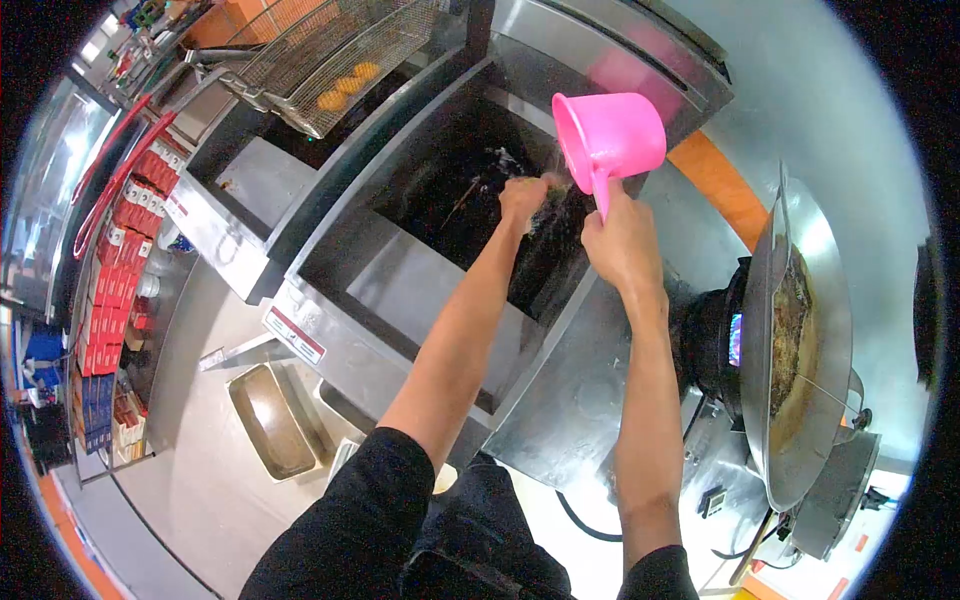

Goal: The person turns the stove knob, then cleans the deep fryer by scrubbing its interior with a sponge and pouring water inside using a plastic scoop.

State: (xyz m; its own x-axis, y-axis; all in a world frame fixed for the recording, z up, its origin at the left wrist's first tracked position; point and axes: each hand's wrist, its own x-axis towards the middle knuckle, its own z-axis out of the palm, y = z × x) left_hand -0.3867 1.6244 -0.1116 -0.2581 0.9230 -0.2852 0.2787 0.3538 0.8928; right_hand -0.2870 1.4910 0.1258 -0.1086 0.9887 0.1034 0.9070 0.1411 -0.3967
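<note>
My right hand (625, 240) grips the handle of a pink plastic dipper (625, 130), which is held tilted over the right wall of a deep fryer tank (370, 270). Lower inside the tank is my left hand (522, 198), its fingers closed. Something pale and blurred shows at those fingertips, too unclear to name. Around the left hand the tank is dark, with wet, shiny streaks and splashes. A flat grey metal panel (430, 290) covers the near part of the tank.
A large wok (835, 330) with brown residue stands at right. Left of the tank, another fryer (265, 185) has a wire basket (365, 50) with several yellow fried pieces (350, 85) above it. A metal pan (270, 420) lies below; red boxes (110, 290) fill a rack.
</note>
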